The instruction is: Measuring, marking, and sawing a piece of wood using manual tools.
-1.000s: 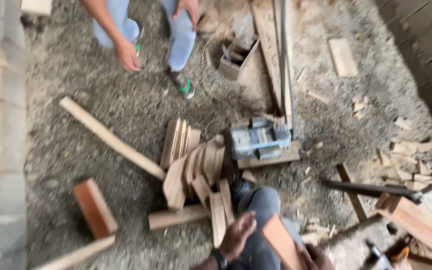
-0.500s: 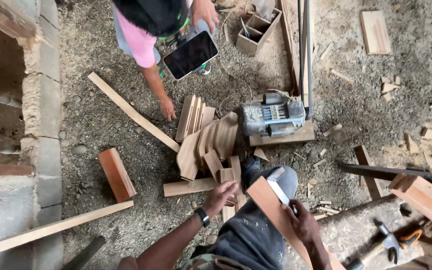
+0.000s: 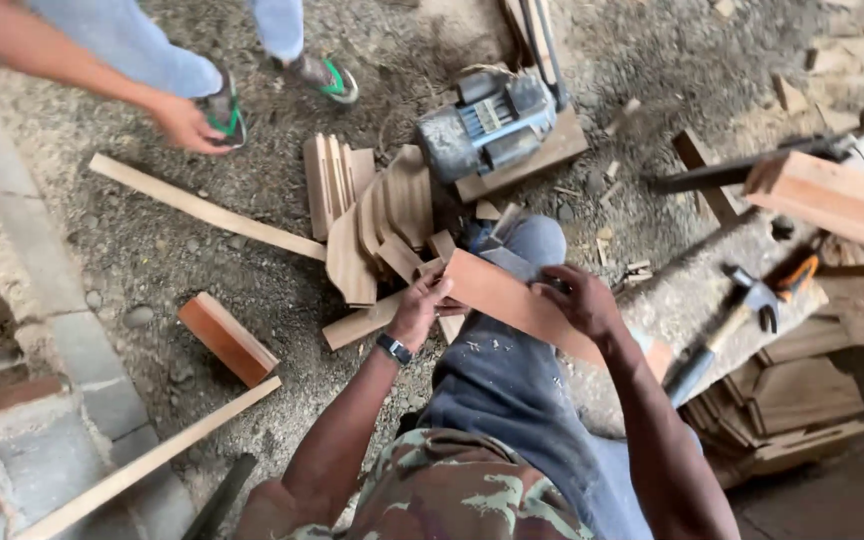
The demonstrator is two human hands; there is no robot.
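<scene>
- since half a second back: shifted closer over the lap, board [image 3: 522, 305] now lying crosswise above the knee; co-worker's phone gone from view, co-worker's hand [image 3: 187, 125] now low by a green-soled sandal [image 3: 224, 115].
- left hand [image 3: 420, 308]: closed on the near end of the board, fingers curled over its edge, wristwatch [image 3: 393, 348] just behind.
- right hand [image 3: 577, 298]: wrapped over the top of the board farther along, firm hold.
- board: flat reddish plank, held between both hands, just this side of the motor [image 3: 492, 125].
- pile of curved wood pieces [image 3: 377, 220]: left of the motor, touching the board's near end or close to it, cannot tell which.
- hammer [image 3: 727, 325]: right of the motor, on a rough slab, well apart from the hands.
- red block [image 3: 227, 338] and long strip [image 3: 207, 208]: far left of the motor, on the gravel.
- risk, as a judgement: board slipping off the knee onto the pile, from an uneven two-handed hold; splinters from raw edges; co-worker's hand reaching near.
</scene>
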